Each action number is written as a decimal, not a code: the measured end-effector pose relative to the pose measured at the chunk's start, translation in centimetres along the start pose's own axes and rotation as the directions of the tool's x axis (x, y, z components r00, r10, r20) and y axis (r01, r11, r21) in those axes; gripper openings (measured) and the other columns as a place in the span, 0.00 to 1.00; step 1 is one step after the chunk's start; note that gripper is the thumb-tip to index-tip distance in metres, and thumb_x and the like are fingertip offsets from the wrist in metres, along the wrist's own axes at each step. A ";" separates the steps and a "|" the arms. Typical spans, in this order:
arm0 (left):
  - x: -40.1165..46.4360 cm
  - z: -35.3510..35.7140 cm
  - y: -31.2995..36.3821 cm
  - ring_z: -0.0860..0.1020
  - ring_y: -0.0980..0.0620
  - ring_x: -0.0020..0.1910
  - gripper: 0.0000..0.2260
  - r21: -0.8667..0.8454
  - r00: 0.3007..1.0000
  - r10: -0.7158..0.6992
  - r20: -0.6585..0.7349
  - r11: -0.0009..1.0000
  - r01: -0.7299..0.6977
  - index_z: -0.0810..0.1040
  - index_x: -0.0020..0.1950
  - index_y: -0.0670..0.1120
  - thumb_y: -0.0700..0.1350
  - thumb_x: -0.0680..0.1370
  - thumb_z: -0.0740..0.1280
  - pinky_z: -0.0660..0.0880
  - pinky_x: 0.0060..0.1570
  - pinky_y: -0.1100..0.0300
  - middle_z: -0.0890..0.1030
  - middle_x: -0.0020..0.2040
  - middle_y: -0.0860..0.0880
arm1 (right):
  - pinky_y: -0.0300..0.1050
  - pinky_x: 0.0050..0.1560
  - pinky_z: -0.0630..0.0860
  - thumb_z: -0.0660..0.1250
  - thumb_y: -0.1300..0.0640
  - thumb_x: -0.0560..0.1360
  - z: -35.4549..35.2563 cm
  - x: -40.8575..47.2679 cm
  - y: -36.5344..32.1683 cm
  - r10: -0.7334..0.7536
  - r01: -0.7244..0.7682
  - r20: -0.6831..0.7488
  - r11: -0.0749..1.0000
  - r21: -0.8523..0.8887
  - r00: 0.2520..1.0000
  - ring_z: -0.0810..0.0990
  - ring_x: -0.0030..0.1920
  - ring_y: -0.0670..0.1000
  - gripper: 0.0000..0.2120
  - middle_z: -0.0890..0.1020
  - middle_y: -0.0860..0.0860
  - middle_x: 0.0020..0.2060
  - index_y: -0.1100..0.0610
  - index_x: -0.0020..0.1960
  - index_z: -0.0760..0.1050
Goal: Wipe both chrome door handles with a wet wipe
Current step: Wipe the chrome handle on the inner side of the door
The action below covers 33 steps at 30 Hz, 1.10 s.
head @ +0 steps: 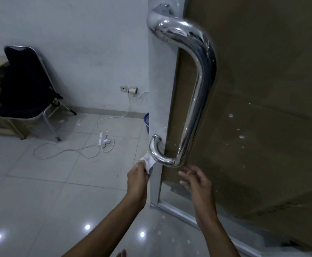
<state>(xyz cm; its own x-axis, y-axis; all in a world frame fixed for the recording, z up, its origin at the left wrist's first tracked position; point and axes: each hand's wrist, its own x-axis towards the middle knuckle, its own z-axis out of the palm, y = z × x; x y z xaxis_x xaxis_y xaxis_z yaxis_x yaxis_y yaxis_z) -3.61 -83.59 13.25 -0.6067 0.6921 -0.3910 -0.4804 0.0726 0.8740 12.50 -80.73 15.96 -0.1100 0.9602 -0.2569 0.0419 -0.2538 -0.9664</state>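
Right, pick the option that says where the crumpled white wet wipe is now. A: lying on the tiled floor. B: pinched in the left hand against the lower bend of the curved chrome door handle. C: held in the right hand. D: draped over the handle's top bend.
B: the left hand pinches the crumpled white wet wipe against the lower bend of the curved chrome door handle; the right hand holds nothing.

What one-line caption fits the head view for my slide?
Left hand presses a wet wipe against the lower bend of the chrome door handle; right hand hovers open just below it.
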 end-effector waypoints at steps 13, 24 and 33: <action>6.8 0.5 6.7 0.75 0.52 0.63 0.16 0.400 0.361 0.173 0.916 -0.326 -0.857 0.79 0.53 0.47 0.50 0.83 0.52 0.52 0.74 0.55 0.81 0.56 0.49 | 0.34 0.39 0.79 0.61 0.63 0.80 0.9 -0.2 -0.7 -0.004 0.007 -0.040 0.998 0.067 0.999 0.84 0.48 0.43 0.15 0.85 0.38 0.46 0.46 0.50 0.81; 3.8 4.9 6.0 0.76 0.50 0.43 0.11 0.492 0.487 -0.075 0.870 0.087 -0.866 0.73 0.45 0.46 0.44 0.84 0.54 0.69 0.58 0.52 0.79 0.44 0.46 | 0.36 0.37 0.79 0.59 0.65 0.81 0.5 -0.1 -1.0 0.021 -0.020 -0.044 1.000 0.019 0.999 0.85 0.48 0.46 0.17 0.86 0.42 0.48 0.48 0.49 0.82; 4.6 2.0 6.0 0.80 0.51 0.47 0.11 0.356 0.358 0.039 0.933 -0.248 -0.901 0.79 0.52 0.46 0.45 0.84 0.57 0.54 0.76 0.51 0.82 0.48 0.49 | 0.36 0.39 0.79 0.59 0.64 0.81 0.7 -0.1 -1.2 0.024 -0.025 -0.071 1.000 -0.009 0.997 0.85 0.47 0.45 0.15 0.86 0.39 0.45 0.49 0.49 0.82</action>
<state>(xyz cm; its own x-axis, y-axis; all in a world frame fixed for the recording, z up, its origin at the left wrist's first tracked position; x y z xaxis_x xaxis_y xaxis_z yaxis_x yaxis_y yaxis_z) -8.04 -78.58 17.31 0.3554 0.9204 0.1629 0.8911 -0.3862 0.2384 11.71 -80.57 17.11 -0.0380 0.9596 -0.2787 0.0532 -0.2766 -0.9595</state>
